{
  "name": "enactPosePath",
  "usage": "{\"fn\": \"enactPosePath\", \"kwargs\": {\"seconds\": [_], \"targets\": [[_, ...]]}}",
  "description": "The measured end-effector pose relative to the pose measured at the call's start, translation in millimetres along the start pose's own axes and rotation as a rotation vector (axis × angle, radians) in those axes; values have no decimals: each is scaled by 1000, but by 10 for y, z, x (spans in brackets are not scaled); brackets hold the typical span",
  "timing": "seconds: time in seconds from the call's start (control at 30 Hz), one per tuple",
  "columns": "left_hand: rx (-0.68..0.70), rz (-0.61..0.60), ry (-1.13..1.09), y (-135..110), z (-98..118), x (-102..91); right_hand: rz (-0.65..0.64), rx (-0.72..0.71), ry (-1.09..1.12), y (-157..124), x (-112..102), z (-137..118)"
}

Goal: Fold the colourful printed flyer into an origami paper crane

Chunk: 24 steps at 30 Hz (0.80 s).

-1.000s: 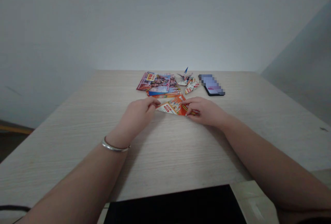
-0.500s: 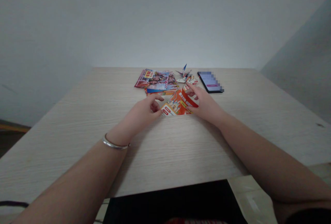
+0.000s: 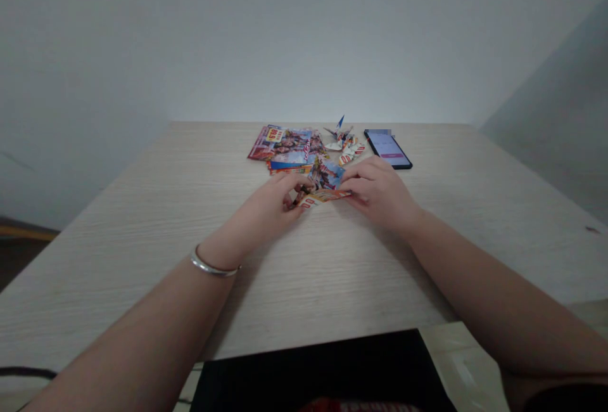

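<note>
Between my hands is a colourful printed paper sheet (image 3: 327,174), its near edge curled up so that an orange strip shows in front of a blue, picture-covered side. My left hand (image 3: 273,203) is closed on the sheet's left end, thumb in front and fingers behind. At the right end my right hand (image 3: 380,190) pinches the same sheet, with its fingertips partly hidden. Just beyond the sheet stand folded paper cranes (image 3: 342,139), white with red and blue print. A pile of printed flyers (image 3: 285,146) lies behind my left hand.
A phone (image 3: 388,149) with a lit screen lies at the back right of the pale wooden table (image 3: 294,285). The wall (image 3: 304,38) rises behind the table's far edge. A black flat object (image 3: 313,374) lies below the near edge.
The sheet lay flat with its orange side up; now its near edge is lifted and the blue side shows. My right hand has closed on its right end.
</note>
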<state>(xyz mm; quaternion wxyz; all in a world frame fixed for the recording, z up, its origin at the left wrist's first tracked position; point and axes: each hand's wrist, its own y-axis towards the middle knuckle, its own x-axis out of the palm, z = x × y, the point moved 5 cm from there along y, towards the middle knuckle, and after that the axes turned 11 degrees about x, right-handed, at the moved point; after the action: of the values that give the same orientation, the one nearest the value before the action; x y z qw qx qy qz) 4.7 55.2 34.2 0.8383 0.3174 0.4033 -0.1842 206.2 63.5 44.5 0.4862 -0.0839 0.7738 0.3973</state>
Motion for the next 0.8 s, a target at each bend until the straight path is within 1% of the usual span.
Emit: {"fn": "enactPosePath", "kwargs": {"seconds": [0.07,0.13,0.3,0.4,0.47,0.57,0.7,0.8], "targets": [[71,-25,42,-10,8,7,-96,-56,21,-13,16,-30],[92,-46,34,-26,1,18,-185,-97,61,-38,38,-60],[63,-111,47,-32,-16,47,-358,-74,92,-92,105,-145],[17,-111,67,-17,-47,43,-449,-73,67,-124,145,-218],[-41,-106,96,-21,-103,42,-478,-73,56,-141,161,-247],[-99,-113,148,-54,-205,60,-485,-85,70,-159,171,-252],[-87,-134,195,-87,-272,100,-479,-108,113,-152,157,-202],[-81,-171,159,-85,-259,129,-515,-91,114,-137,148,-134]]}}
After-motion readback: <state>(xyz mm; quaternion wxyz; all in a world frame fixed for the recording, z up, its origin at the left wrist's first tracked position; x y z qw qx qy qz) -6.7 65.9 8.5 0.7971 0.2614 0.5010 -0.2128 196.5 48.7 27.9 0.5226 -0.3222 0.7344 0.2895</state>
